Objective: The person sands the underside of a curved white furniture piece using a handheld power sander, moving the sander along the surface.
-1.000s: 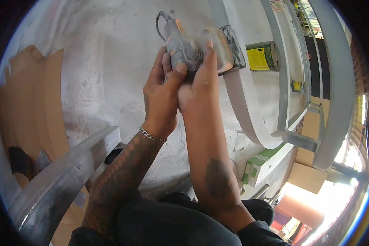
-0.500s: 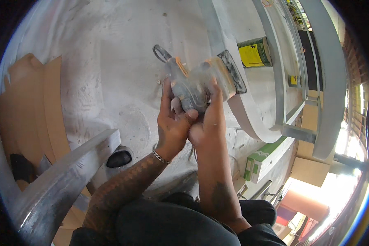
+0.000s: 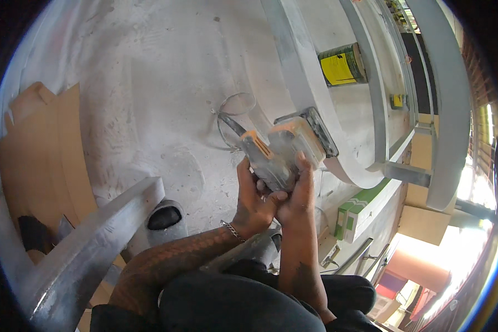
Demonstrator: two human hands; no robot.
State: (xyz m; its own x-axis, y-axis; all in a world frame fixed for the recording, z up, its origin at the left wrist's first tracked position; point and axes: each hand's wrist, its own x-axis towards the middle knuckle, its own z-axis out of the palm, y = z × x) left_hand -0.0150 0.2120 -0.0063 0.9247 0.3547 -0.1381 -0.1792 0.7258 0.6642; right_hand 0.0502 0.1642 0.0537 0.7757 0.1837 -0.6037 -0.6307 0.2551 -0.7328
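Both my hands hold a dusty grey and yellow-orange electric sander (image 3: 275,170) in front of my knees. My left hand (image 3: 254,209) wraps around the body on its left side. On the other side my right hand (image 3: 299,193) grips it, with a finger up along the housing beside the dust-coated yellow part. The sander is tilted, and its flat dark sanding pad (image 3: 323,133) faces away to the upper right, close to a grey curved frame (image 3: 343,160). A dark cord (image 3: 231,124) leaves the far end of the body and loops over the floor.
A grey beam (image 3: 105,221) slants up from the lower left beside my shoe (image 3: 165,217). Flattened cardboard (image 3: 50,155) lies at the left. Inside the frame lies a can with a yellow label (image 3: 340,66). A green and white box (image 3: 365,207) sits right of my right forearm.
Both hands have moved down toward me and a little right, with the sander still in them. More of the cord's loop now shows on the floor.
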